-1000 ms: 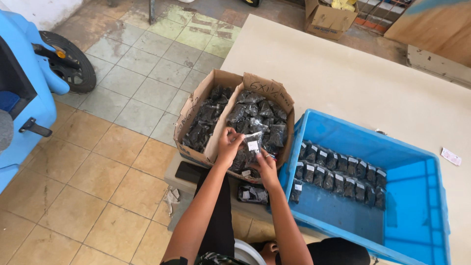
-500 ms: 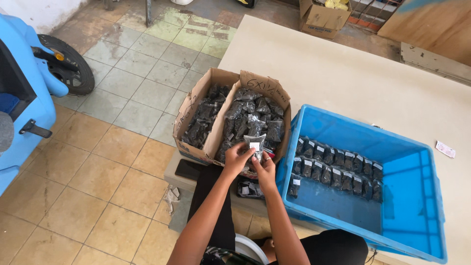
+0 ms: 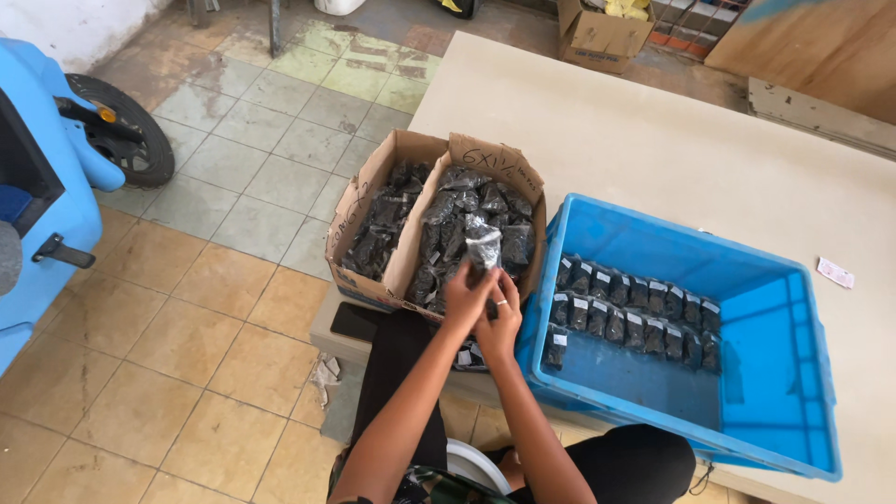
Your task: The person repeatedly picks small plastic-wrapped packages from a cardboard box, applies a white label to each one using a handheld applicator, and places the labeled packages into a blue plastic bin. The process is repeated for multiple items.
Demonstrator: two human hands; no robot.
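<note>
A small clear packet (image 3: 483, 245) of dark pieces is standing upright above the cardboard box (image 3: 373, 196), both hands, left hand (image 3: 466, 297) and right hand (image 3: 501, 320), pinching its lower end from beneath.

Both hands meet over the edge of a cardboard box (image 3: 373, 201) full of small dark packets. The left hand (image 3: 464, 299) and the right hand (image 3: 501, 322) hold together one small clear bag (image 3: 483, 245) with dark pieces. Just beside, a blue crate (image 3: 775, 373) contains packets in rows.
</note>
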